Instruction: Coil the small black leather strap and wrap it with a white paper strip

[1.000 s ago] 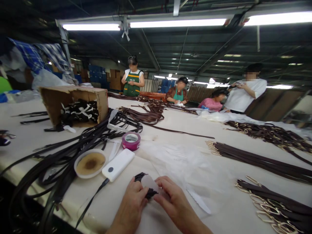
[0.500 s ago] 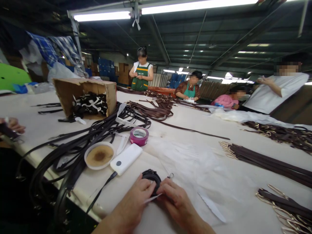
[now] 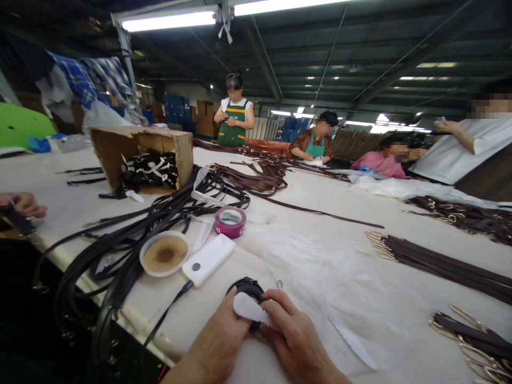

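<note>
At the table's near edge my left hand [image 3: 224, 328] is closed around the left side of a coiled black strap [image 3: 245, 287]. My right hand [image 3: 294, 333] is closed at the coil's right side, pinching a white strip [image 3: 247, 308] with a toothed edge. The strip's rounded end lies across the front of the coil, and its other end is hidden under my right fingers. A small metal clasp [image 3: 280, 284] shows just beyond my right fingertips. Another white toothed strip [image 3: 352, 341] rests on the table to the right.
Left of my hands are a white power bank [image 3: 210, 258] with a cable, a bowl [image 3: 144, 264], purple tape [image 3: 230, 230] and loose black straps [image 3: 132, 226]. A carton [image 3: 184, 160] holds bundles. Brown straps [image 3: 440, 266] lie right. Several people work around the table; one hand [image 3: 28, 205] shows left.
The white strip has swung up and now lies flat over the front of the coil. Both hands stay at the coil. The view has shifted slightly.
</note>
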`<control>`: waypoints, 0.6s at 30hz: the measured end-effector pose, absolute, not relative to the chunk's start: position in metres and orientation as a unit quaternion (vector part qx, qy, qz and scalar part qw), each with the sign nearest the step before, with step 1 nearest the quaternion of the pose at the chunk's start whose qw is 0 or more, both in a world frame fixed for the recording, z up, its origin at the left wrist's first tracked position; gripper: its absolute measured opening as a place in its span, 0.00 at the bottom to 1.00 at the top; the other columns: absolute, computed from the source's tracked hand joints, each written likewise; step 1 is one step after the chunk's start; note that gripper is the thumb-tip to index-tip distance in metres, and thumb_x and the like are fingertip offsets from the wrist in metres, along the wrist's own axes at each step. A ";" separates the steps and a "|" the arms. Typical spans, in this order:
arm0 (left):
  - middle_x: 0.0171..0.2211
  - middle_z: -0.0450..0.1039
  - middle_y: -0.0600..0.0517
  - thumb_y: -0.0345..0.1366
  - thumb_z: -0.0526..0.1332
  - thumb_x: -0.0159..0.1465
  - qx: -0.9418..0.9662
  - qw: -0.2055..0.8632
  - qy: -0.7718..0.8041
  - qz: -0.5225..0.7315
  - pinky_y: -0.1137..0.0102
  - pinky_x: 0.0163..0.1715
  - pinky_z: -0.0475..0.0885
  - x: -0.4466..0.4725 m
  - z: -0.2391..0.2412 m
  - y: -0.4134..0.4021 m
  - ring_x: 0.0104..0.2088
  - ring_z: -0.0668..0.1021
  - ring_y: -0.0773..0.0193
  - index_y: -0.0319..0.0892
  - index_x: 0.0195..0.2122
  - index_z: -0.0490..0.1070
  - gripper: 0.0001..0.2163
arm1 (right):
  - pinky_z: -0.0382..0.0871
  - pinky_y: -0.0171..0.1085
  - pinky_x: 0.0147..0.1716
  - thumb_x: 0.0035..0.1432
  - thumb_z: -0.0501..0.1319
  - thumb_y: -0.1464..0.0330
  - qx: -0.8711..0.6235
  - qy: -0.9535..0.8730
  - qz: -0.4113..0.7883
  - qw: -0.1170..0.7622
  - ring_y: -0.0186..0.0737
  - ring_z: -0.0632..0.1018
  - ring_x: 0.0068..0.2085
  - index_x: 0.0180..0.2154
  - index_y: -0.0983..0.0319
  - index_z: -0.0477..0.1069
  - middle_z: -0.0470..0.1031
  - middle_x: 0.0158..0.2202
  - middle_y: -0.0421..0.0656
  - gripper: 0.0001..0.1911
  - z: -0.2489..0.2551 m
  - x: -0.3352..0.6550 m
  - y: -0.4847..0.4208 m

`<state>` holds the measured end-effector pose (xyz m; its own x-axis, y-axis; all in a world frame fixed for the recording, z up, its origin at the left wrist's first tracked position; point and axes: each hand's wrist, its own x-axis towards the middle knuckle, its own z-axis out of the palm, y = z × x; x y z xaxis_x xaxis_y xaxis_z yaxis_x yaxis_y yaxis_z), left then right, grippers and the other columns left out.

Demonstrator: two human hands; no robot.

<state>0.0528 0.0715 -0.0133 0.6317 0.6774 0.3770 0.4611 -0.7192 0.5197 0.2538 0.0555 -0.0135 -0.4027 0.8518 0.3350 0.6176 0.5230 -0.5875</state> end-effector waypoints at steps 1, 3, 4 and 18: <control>0.55 0.72 0.46 0.29 0.52 0.67 0.886 0.192 0.317 0.278 0.57 0.64 0.59 0.053 -0.012 0.072 0.56 0.72 0.59 0.43 0.57 0.66 0.17 | 0.69 0.37 0.47 0.58 0.53 0.78 -0.432 -0.822 0.198 0.315 0.44 0.75 0.50 0.50 0.60 0.66 0.71 0.52 0.49 0.19 -0.013 0.254 0.056; 0.54 0.73 0.48 0.27 0.53 0.67 0.889 0.177 0.315 0.281 0.57 0.65 0.56 0.053 -0.013 0.072 0.55 0.73 0.60 0.44 0.57 0.66 0.18 | 0.67 0.37 0.52 0.59 0.52 0.79 -0.403 -0.827 0.226 0.321 0.42 0.73 0.53 0.54 0.59 0.63 0.70 0.53 0.48 0.23 -0.011 0.254 0.057; 0.52 0.74 0.50 0.26 0.53 0.66 0.889 0.158 0.317 0.291 0.55 0.66 0.54 0.053 -0.015 0.072 0.54 0.74 0.60 0.45 0.55 0.67 0.17 | 0.68 0.36 0.51 0.59 0.52 0.79 -0.398 -0.824 0.240 0.323 0.42 0.74 0.51 0.54 0.58 0.64 0.71 0.52 0.47 0.23 -0.010 0.253 0.058; 0.38 0.75 0.47 0.24 0.52 0.62 0.863 0.169 0.383 0.282 0.40 0.60 0.54 0.055 -0.004 0.072 0.42 0.75 0.56 0.43 0.50 0.73 0.18 | 0.66 0.38 0.33 0.64 0.51 0.51 -0.522 -0.647 0.409 0.377 0.42 0.72 0.32 0.37 0.55 0.76 0.70 0.28 0.40 0.20 0.028 0.286 0.037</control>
